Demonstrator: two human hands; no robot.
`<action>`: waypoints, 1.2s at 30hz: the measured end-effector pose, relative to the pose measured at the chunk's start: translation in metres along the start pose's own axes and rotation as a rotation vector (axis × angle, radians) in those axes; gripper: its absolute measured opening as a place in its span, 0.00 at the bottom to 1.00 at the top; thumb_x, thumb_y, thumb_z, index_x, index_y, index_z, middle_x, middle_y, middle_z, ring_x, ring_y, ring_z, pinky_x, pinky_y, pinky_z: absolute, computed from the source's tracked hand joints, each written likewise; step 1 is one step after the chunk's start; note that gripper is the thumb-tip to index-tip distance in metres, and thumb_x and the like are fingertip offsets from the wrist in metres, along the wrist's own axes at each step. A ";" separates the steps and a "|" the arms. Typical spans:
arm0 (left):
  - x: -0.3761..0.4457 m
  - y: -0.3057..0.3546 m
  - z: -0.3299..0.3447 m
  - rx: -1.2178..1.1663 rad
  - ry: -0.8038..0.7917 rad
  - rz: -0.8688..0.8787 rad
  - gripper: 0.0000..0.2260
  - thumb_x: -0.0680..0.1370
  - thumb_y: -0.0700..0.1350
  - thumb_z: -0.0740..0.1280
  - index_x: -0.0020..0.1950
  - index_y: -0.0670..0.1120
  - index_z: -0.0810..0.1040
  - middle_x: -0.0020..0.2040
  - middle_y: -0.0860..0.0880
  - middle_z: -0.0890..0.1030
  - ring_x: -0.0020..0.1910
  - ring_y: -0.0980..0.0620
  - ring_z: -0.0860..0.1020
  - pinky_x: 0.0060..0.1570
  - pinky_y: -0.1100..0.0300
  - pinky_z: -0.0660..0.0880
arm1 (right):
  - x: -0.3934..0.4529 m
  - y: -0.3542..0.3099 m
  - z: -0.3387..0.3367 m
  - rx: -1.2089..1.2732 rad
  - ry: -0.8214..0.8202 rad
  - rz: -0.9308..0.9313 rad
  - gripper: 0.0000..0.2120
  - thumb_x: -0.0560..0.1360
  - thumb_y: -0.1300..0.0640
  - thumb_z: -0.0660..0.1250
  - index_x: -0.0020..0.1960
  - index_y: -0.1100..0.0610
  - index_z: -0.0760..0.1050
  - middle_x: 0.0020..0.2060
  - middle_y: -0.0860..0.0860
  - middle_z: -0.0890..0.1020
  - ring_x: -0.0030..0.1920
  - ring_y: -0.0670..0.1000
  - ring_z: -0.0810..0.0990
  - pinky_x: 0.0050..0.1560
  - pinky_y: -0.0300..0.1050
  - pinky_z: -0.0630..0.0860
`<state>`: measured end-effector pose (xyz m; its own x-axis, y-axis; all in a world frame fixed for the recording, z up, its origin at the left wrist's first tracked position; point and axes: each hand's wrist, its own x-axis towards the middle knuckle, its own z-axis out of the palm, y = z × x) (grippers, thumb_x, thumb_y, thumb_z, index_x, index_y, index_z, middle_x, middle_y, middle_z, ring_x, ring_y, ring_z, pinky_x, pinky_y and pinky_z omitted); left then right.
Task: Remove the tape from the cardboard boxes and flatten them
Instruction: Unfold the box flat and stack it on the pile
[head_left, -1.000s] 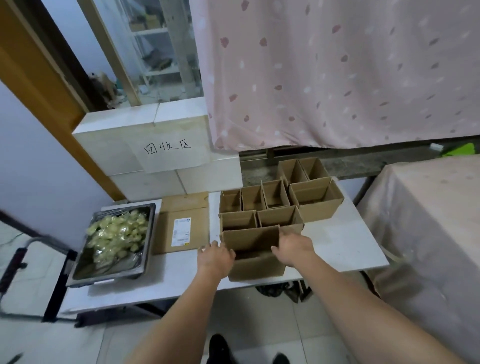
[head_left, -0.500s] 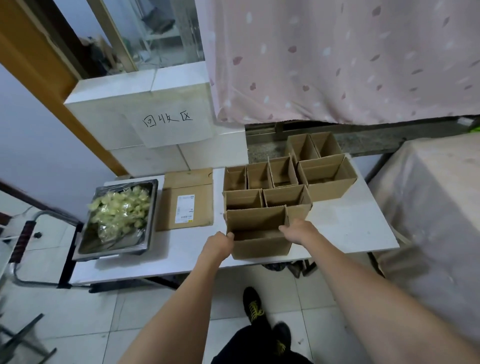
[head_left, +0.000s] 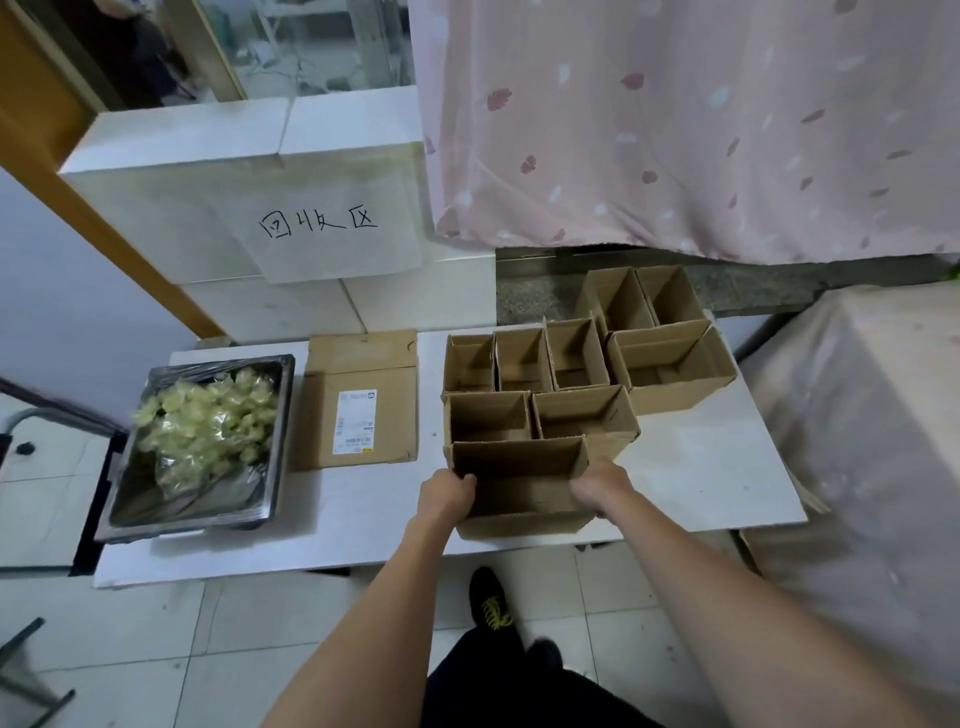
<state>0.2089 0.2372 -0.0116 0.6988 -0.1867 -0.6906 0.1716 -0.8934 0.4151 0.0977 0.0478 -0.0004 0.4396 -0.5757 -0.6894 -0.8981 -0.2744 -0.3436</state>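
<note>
An open-topped cardboard box (head_left: 522, 486) stands at the front edge of the white table (head_left: 701, 467). My left hand (head_left: 447, 493) grips its left wall, fingers curled over the rim. My right hand (head_left: 597, 488) grips its right wall the same way. Behind it stand several more open cardboard boxes (head_left: 571, 374), packed side by side up to the back of the table. A flattened box (head_left: 361, 400) with a white label lies flat to the left of them.
A metal tray (head_left: 192, 447) lined with plastic and holding pale wadded tape sits at the table's left end. White blocks with a handwritten sign (head_left: 317, 226) stand behind. A cloth-covered surface (head_left: 872, 441) is at the right. My feet are on the tiled floor below the table.
My view has tilted further down. Both hands have shifted from the box's near top corners to a grip on its two side walls, and the box sits slightly nearer the table's edge.
</note>
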 end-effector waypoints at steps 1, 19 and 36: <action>0.002 0.000 0.003 0.018 0.015 0.000 0.09 0.85 0.49 0.58 0.51 0.44 0.72 0.42 0.49 0.75 0.36 0.55 0.73 0.34 0.64 0.70 | 0.001 0.000 0.002 -0.031 0.010 0.006 0.04 0.78 0.59 0.65 0.50 0.55 0.70 0.41 0.53 0.75 0.39 0.51 0.75 0.37 0.43 0.73; -0.039 0.008 0.014 -0.085 0.108 0.053 0.05 0.83 0.39 0.60 0.54 0.42 0.75 0.51 0.42 0.80 0.47 0.46 0.80 0.53 0.53 0.82 | -0.021 0.007 -0.028 -0.193 0.128 -0.058 0.07 0.77 0.62 0.67 0.47 0.54 0.70 0.36 0.51 0.73 0.33 0.50 0.73 0.32 0.41 0.74; -0.138 0.044 0.123 -0.331 0.068 0.043 0.03 0.81 0.38 0.62 0.50 0.42 0.75 0.46 0.43 0.79 0.43 0.47 0.78 0.36 0.59 0.73 | -0.104 0.143 -0.150 0.045 -0.090 -0.332 0.33 0.71 0.23 0.55 0.51 0.53 0.73 0.48 0.49 0.76 0.52 0.53 0.76 0.52 0.48 0.73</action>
<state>0.0352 0.1739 0.0288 0.7527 -0.1836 -0.6323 0.3494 -0.7026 0.6199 -0.0776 -0.0469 0.1184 0.7088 -0.3894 -0.5882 -0.7054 -0.4004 -0.5849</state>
